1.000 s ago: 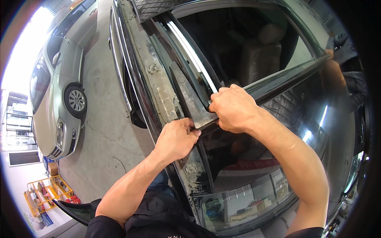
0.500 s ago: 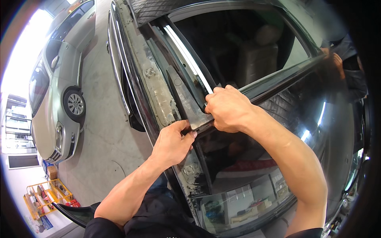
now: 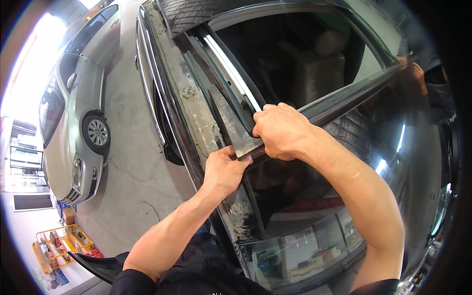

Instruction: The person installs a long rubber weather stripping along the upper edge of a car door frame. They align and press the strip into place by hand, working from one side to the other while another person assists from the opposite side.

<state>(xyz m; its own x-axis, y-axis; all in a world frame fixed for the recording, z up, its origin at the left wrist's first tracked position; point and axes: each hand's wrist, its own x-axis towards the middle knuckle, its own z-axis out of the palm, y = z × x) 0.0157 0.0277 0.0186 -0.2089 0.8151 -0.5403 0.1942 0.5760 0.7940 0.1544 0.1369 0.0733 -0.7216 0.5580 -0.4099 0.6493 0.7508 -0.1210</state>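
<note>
A dark grey triangular trim panel (image 3: pixel 230 119) lies along the black car door's window post, its narrow tip pointing up. My left hand (image 3: pixel 225 170) pinches the panel's wide lower end, with the thumb along its bottom edge. Against the panel's lower right corner, my right hand (image 3: pixel 282 132) is closed at the bottom of a bright metal strip (image 3: pixel 231 71) beside the window. Its fingertips curl inward, so what they grip is hidden. Right of the strip is the dark window glass (image 3: pixel 280 54).
A silver car (image 3: pixel 73 118) stands to the left across the concrete floor (image 3: pixel 125 172). A yellow wire rack (image 3: pixel 61 246) holds several items at lower left. The door's bare edge (image 3: pixel 194 105) runs beside the panel. Another person's hand (image 3: pixel 419 78) shows at far right.
My left hand has shifted slightly up and right along the panel's bottom edge. My right hand stays closed in nearly the same place. The view has tilted a little.
</note>
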